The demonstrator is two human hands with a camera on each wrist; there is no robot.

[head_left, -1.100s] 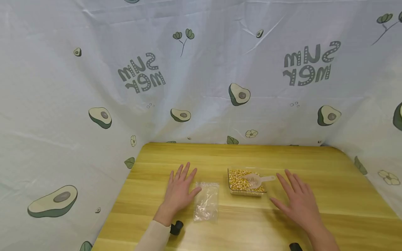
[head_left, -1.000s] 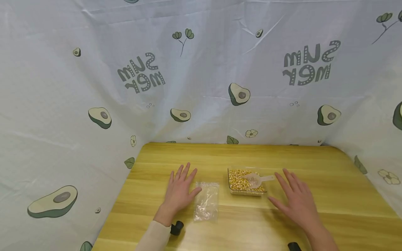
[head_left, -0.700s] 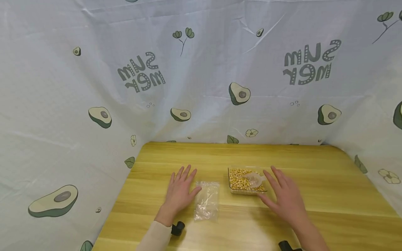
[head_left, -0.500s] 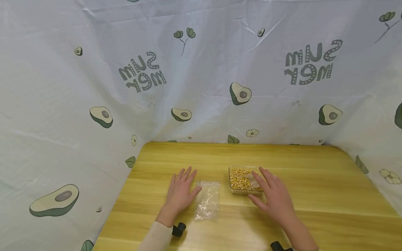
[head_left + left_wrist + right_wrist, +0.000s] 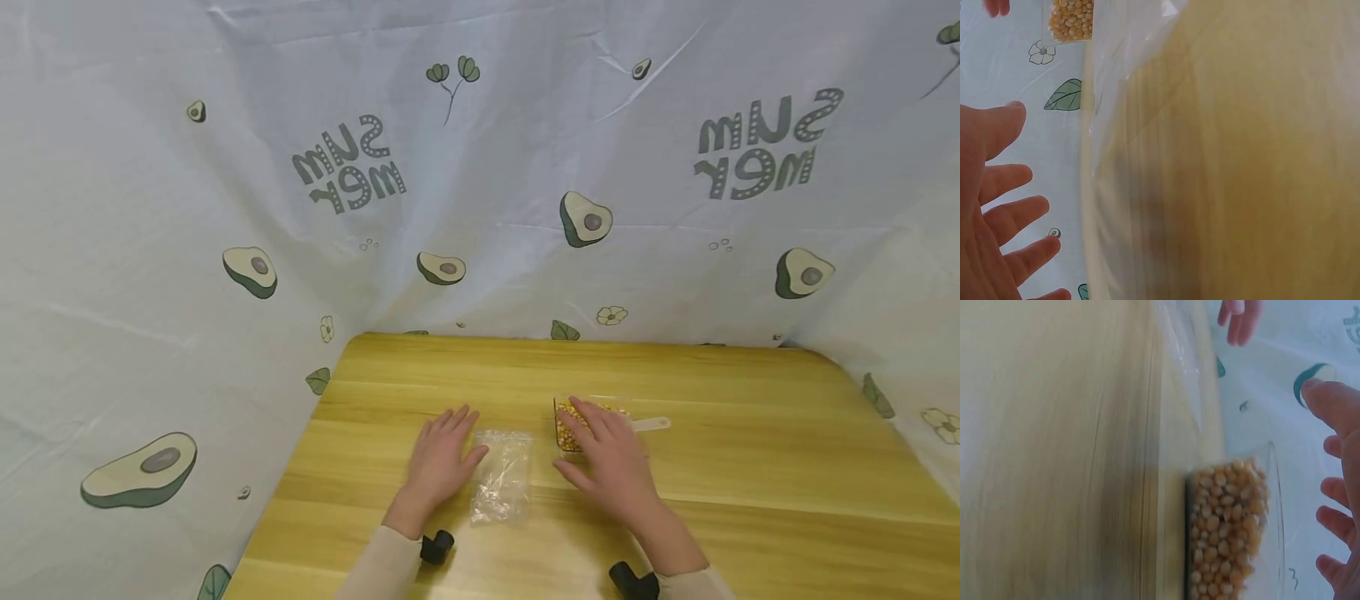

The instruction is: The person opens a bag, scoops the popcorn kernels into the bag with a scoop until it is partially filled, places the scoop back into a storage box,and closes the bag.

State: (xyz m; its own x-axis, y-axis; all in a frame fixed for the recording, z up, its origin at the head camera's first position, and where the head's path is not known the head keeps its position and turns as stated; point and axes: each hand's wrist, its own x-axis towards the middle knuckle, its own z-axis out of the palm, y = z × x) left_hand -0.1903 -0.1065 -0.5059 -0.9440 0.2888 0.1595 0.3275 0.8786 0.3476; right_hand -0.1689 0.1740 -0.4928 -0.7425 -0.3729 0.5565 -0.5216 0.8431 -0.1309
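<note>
left hand (image 5: pixel 442 454) flat on the table (image 5: pixel 750 467), fingers spread, thumb just beside a clear plastic bag (image 5: pixel 501 477) near the front edge. right hand (image 5: pixel 609 462) open, fingers straight, over a clear tray of corn kernels (image 5: pixel 566 414) at mid-table. a scoop handle (image 5: pixel 651 424) sticks out toward the right edge.

The backdrop cloth (image 5: pixel 525 167) carries mirrored "SUMMER" lettering twice, at left and right.
</note>
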